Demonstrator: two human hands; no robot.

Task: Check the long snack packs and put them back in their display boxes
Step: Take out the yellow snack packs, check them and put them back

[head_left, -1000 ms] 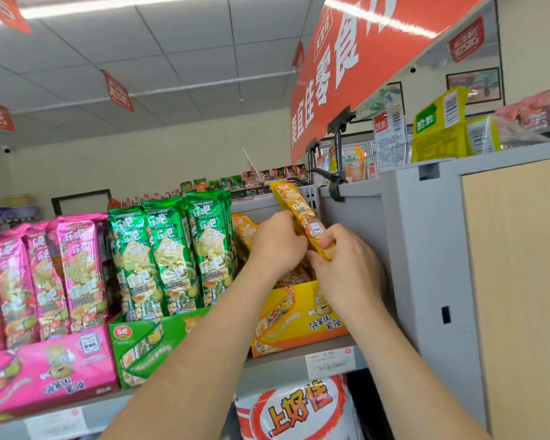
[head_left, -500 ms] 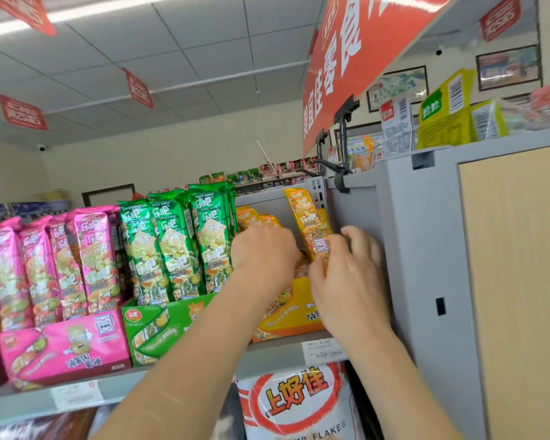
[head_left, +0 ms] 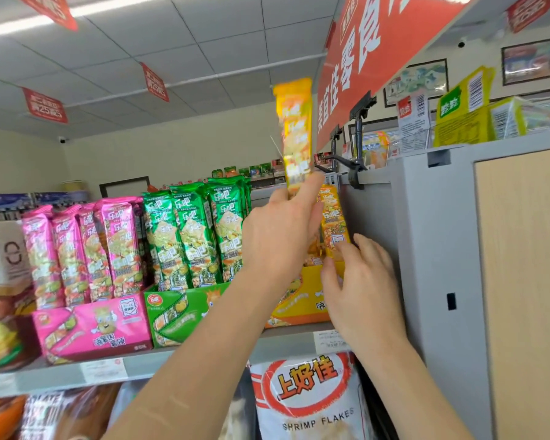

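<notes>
My left hand (head_left: pixel 278 231) grips the lower end of a long yellow snack pack (head_left: pixel 294 131) and holds it upright, lifted well above the shelf; the pack is blurred. My right hand (head_left: pixel 359 281) rests with its fingers on a second yellow pack (head_left: pixel 332 217) that stands in the orange-yellow display box (head_left: pixel 302 300) at the right end of the shelf. Green packs (head_left: pixel 194 233) stand in a green box (head_left: pixel 178 309), and pink packs (head_left: pixel 83 249) stand in a pink box (head_left: pixel 92 328) further left.
A grey cabinet wall (head_left: pixel 432 249) stands close against the right of the yellow box. A red hanging sign (head_left: pixel 378 49) on black clamps (head_left: pixel 358 147) is overhead. A shrimp flakes bag (head_left: pixel 308 395) hangs below the grey shelf edge (head_left: pixel 108 369). Yellow cartons (head_left: pixel 467 115) sit on top of the cabinet.
My left hand has pulled a yellow pack out of the box and raised it high. My right hand has set the earlier pack down into the box and stays on it.
</notes>
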